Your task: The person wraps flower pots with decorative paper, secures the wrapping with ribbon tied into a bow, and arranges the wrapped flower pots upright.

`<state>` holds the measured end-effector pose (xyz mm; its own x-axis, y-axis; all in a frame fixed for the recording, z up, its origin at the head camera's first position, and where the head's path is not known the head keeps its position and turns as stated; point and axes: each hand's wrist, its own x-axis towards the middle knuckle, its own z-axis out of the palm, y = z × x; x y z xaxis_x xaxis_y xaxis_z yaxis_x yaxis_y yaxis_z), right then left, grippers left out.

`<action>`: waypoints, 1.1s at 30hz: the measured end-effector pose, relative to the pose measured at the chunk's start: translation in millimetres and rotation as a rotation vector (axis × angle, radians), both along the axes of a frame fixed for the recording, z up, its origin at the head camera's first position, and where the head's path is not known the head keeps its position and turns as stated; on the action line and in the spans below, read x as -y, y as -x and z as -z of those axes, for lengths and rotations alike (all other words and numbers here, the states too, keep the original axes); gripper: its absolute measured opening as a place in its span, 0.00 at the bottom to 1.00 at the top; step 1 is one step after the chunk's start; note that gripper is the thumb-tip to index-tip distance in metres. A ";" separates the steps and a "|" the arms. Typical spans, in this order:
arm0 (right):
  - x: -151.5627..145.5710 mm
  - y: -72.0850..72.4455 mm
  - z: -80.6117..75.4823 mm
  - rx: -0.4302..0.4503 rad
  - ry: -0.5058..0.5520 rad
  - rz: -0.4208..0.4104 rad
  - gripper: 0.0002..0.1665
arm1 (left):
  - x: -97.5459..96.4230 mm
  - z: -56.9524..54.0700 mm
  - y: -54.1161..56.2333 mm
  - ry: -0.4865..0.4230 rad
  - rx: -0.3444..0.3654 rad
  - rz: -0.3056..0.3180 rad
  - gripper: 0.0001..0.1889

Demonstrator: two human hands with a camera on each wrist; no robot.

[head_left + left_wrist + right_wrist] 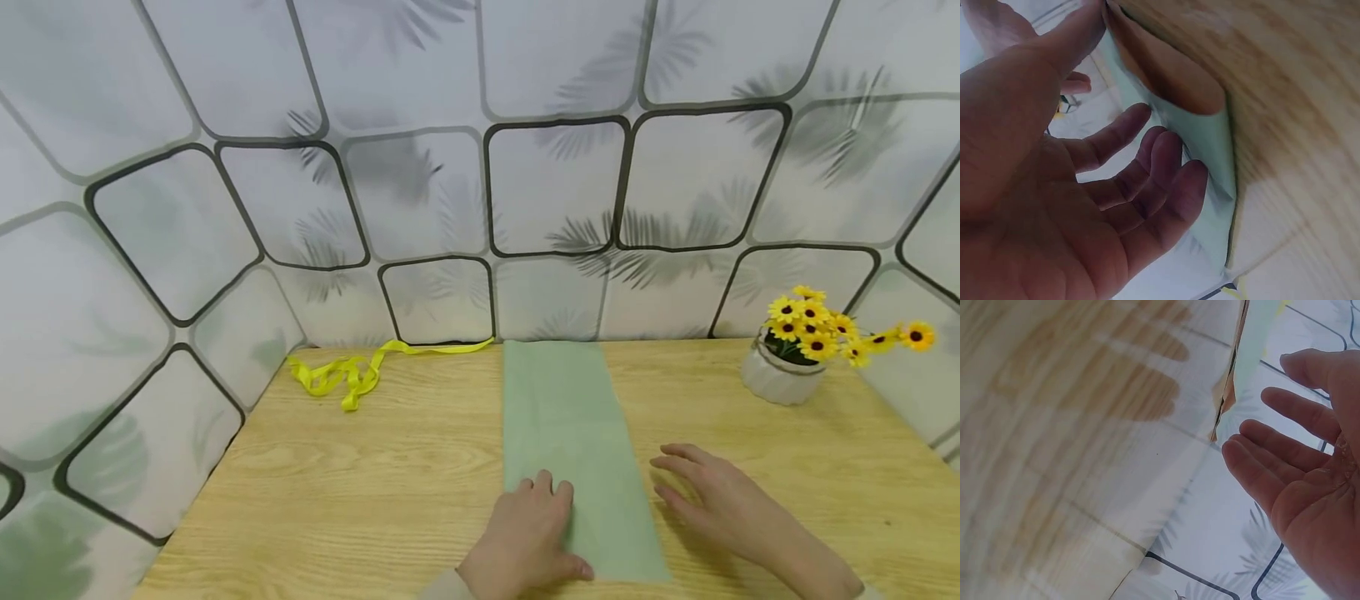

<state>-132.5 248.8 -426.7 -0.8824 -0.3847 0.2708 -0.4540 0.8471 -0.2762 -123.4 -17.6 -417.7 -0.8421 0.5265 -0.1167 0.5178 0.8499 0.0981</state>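
Observation:
A long pale green strip of folded paper lies on the table, running from the back edge towards me. In the left wrist view the end of the paper bulges into a rounded opening with a brown inside. My left hand rests on its near left part, fingertips touching the green surface and thumb at the near edge. Just right of the paper, my right hand hovers over the table with loosely extended fingers, holding nothing. The right wrist view shows that hand apart from the paper's edge.
A tangled yellow ribbon lies at the back left of the wooden table. At the back right stands a white pot with yellow flowers. A patterned white covering rises behind the table and along both sides.

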 end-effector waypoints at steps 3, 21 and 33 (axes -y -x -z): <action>-0.3 -0.6 1.0 -0.014 0.002 -0.002 0.14 | 2.7 1.1 1.3 -0.021 -0.045 0.037 0.30; 5.5 6.4 8.5 -0.276 0.064 -0.180 0.19 | 19.5 -9.6 16.2 -0.255 0.045 0.054 0.16; 12.9 9.5 7.9 -0.117 0.045 -0.315 0.12 | 20.2 -4.3 22.6 -0.431 -0.069 0.113 0.35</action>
